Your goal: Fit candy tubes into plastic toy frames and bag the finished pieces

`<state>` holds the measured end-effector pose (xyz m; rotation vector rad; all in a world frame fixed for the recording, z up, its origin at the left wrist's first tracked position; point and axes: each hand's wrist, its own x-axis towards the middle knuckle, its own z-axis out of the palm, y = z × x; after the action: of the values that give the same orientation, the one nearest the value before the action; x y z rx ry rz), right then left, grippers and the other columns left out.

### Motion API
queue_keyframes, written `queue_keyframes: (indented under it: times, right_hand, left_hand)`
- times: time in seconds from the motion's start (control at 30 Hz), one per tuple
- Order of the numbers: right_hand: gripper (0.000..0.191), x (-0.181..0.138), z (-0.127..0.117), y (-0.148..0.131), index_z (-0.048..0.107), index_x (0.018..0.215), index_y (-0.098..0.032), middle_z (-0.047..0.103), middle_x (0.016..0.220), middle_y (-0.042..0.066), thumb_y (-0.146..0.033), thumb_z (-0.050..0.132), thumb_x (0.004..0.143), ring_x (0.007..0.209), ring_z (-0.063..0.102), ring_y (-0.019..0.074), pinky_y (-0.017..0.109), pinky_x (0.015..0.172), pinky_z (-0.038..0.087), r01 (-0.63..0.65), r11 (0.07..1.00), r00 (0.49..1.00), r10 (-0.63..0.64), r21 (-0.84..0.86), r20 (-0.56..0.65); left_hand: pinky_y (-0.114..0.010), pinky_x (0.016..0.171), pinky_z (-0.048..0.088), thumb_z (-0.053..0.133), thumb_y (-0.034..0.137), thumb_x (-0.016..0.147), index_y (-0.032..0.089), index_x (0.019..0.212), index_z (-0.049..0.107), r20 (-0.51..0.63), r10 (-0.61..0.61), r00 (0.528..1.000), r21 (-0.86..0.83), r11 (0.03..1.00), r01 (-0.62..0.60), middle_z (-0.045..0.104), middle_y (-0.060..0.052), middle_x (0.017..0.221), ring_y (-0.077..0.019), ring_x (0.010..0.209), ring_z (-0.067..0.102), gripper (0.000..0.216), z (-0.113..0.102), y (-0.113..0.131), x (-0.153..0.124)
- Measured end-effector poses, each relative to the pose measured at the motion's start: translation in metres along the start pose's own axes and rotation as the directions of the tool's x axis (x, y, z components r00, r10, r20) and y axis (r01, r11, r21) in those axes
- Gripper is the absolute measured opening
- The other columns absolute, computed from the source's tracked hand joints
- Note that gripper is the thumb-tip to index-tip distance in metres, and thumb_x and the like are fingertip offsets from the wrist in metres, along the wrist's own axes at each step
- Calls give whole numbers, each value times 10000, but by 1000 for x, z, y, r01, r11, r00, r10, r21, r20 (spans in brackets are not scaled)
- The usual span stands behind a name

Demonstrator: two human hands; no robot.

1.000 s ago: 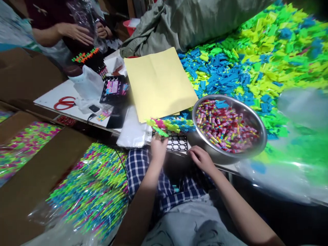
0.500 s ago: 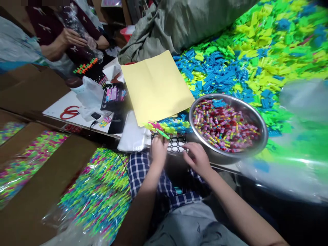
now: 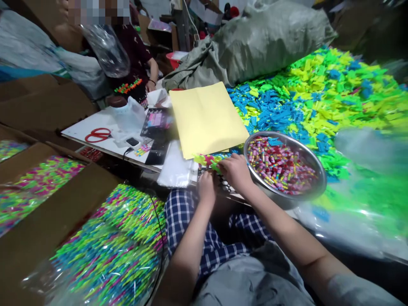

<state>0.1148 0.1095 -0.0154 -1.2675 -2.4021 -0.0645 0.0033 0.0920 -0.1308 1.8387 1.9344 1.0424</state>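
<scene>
My left hand (image 3: 206, 187) rests at the table's front edge on a black grid tray (image 3: 223, 183), its fingers curled; what it holds is hidden. My right hand (image 3: 235, 170) lies over the same tray, fingers bent onto a row of small green, yellow and pink plastic pieces (image 3: 207, 160). Just right of it stands a steel bowl (image 3: 314, 189) filled with small wrapped pink and yellow items. A yellow sheet of paper (image 3: 205, 117) lies behind my hands.
A large heap of blue, green and yellow plastic pieces (image 3: 306, 93) covers the table to the right. Red scissors (image 3: 97, 135) lie on a white board at left. Cardboard boxes (image 3: 47, 225) hold bagged coloured pieces. Another person (image 3: 137, 55) sits at the far left holding a clear bag.
My right hand has moved left from beside the bowl onto the tray and the coloured pieces. The left hand stayed at the tray's edge. The view tilted up.
</scene>
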Motion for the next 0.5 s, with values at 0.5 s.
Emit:
queue_keyframes:
  times: [0.5]
  right_hand:
    - [239,3,8,-4,680,811,-213,678,737,38,-317,475,876,744,478,201,314,663,244,20,1000,1000,-20,-19,-5]
  left_hand:
    - [-465,1021,157,444,181,833,211,850,618,-112,-36,993,83,995,45,618,-41,852,-207,922,498,177,4,1,-6]
